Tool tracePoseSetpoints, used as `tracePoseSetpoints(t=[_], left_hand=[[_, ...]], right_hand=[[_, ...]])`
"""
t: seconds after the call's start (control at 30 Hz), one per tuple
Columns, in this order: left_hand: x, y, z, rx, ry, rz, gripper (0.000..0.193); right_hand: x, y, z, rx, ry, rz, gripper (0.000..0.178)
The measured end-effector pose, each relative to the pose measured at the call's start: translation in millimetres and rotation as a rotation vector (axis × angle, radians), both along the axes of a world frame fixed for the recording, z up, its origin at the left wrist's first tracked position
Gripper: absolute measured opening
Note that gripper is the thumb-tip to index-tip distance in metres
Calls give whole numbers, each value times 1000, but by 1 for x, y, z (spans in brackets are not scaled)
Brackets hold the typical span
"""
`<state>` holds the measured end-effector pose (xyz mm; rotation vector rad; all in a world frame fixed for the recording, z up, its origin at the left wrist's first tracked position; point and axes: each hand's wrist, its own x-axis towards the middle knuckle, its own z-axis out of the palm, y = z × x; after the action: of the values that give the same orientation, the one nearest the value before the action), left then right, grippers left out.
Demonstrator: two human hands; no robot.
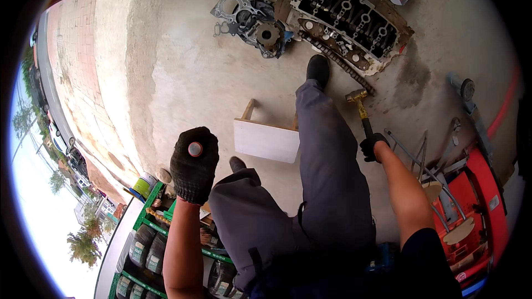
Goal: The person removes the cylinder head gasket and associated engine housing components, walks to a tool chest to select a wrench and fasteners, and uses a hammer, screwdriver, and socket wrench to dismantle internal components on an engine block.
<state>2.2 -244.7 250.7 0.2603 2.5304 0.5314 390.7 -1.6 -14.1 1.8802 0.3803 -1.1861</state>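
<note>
My left hand, in a dark knit glove, is raised and closed around a thing whose round, reddish-grey end pokes out of the fist. The rest of that thing is hidden. On the right, my gloved right hand grips a sledge hammer by the dark lower part of its yellow-and-black handle. The hammer's worn yellow head points away from me, close to the engine. Beyond it lies the engine, with its cylinder head uncovered and a timing chain along its near side.
Greasy metal engine parts lie left of the engine. A small white-topped wooden stool stands by my legs. At right are a red tool cart and a folding stool. Tyres fill a green rack at lower left.
</note>
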Motion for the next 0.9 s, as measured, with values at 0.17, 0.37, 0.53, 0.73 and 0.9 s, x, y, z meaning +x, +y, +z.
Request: tracePoseSetpoints(t=[0.17, 0.37, 0.53, 0.73, 0.9], left_hand=[[-38, 107, -59, 76, -73, -368, 20], [-85, 169, -143, 146, 97, -794, 20], [-121, 212, -203, 231, -43, -683, 24], [-142, 182, -186, 292, 86, -840, 24], [-119, 142, -144, 607, 61, -563, 23]], right_hand=[[40, -14, -10, -105, -42, 65, 19], [16, -22, -56, -13, 209, -9, 37], [18, -43, -121, 125, 211, -198, 40], [36, -85, -156, 350, 317, -494, 43], [69, -126, -170, 506, 447, -768, 46]])
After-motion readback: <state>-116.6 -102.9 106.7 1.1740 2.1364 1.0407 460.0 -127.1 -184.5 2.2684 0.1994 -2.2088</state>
